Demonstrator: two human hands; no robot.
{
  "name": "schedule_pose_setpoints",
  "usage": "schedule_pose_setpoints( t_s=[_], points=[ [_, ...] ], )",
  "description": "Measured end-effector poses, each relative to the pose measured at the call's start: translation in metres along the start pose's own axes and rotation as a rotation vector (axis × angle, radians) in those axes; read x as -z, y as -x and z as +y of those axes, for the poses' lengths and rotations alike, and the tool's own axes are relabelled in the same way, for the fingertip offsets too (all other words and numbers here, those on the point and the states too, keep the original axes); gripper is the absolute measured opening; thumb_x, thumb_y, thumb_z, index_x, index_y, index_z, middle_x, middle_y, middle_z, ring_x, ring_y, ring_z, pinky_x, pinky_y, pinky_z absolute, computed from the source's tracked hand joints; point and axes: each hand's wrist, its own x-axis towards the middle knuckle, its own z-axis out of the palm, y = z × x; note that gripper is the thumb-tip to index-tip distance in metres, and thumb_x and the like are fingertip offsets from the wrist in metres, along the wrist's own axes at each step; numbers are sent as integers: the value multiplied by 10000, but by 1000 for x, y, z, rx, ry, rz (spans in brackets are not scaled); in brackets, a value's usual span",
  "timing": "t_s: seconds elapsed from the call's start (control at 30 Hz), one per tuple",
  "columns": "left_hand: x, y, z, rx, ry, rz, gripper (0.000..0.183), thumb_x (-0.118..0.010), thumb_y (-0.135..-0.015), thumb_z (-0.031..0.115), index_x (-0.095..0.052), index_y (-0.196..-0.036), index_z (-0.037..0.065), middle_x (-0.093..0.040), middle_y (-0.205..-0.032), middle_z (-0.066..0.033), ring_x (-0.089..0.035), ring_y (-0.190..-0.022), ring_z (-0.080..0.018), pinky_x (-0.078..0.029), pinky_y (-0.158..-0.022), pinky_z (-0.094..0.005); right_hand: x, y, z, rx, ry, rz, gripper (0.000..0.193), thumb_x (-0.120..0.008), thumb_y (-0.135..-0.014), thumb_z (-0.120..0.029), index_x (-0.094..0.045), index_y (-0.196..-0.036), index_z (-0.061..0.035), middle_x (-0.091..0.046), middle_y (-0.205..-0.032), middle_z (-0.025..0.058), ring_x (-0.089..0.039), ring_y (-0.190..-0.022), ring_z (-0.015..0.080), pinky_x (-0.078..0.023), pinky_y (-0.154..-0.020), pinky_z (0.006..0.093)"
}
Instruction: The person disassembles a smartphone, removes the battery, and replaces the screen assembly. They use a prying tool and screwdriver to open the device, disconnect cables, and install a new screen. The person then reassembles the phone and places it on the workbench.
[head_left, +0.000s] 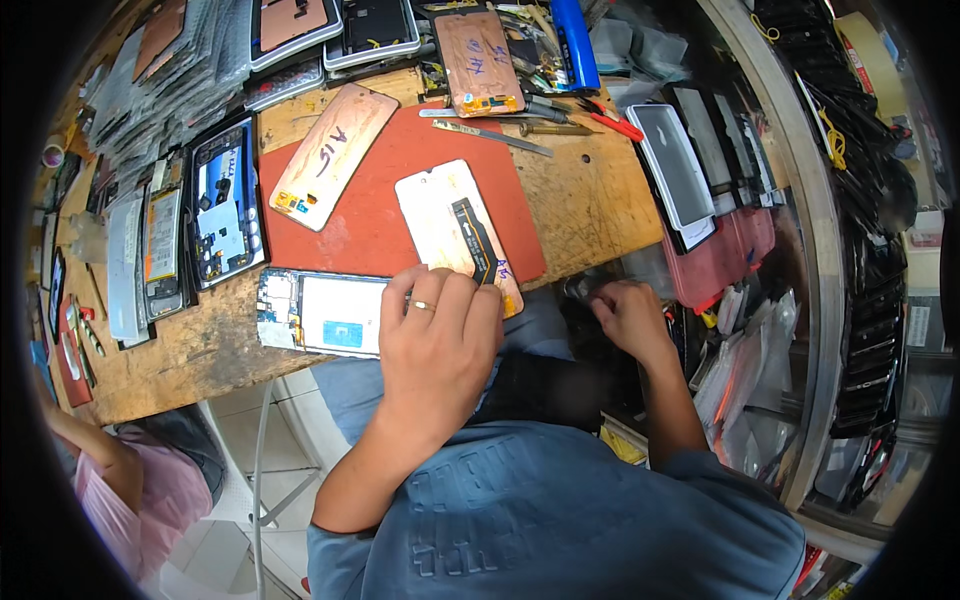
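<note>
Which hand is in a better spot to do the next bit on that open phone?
Probably the left hand: it is right up against the open phone in this view, near the pale panel. The right hand is farther off, past the edge of the table.

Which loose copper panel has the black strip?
The lower-right panel, nearest the left hand, bears the strip; the left panel and upper panel show none.
</note>
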Motion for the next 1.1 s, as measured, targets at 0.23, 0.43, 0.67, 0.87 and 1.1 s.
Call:
schedule_pose_setpoints(
  t_s=[0.23, 0.43, 0.67, 0.87, 1.1],
  points=[
    [5, -8, 3, -144, -195, -52, 147, -712, -880, 121, -731, -1005, 46, -625, -932, -83, -649, -1013, -268, -521, -1070, -463, 43, -15, -77, 492, -172, 225, 128, -825, -931, -84, -789, -1036, -21, -755, -901, 133, -746, -783, 337, -584, -696, 440],
    [9, -10, -1, -241, -196, -41, 169, -691, -897, 141, -736, -1023, 38, -630, -934, -75, -651, -1009, -250, -522, -1079, -464, 52, -33, -109, 706, -187, 213, 626, -848, -826, -61, -720, -1438, -91, -702, -1341, 130, -655, -1228, 359, -524, -1001, 483],
    [50, -8, 13, -113, 197, -21, 208, -807, -853, 149, -734, -1034, 74, -623, -974, -74, -657, -968, -266, -500, -993, -469, 43, -57, -122, 955, -185, 298, 683, -835, -849, -152, -687, -1515, -160, -653, -1464, 142, -620, -1323, 355, -484, -1048, 498],
    [69, -1, 9, -52, 306, 14, 216, -858, -852, 101, -722, -1018, 81, -588, -958, -80, -629, -941, -302, -486, -978, -475, 57, -60, -142, 925, -143, 294, 595, -784, -885, -189, -718, -1475, -165, -670, -1312, 124, -646, -1224, 346, -497, -1009, 469],
    [86, 5, 6, -53, 389, -50, 255, -885, -835, 118, -758, -1053, 83, -670, -988, -59, -660, -971, -298, -473, -948, -451, 69, -48, -146, 987, -97, 260, 519, -734, -888, -115, -760, -1405, -147, -681, -1183, 87, -672, -1141, 287, -502, -980, 451]
  ],
)
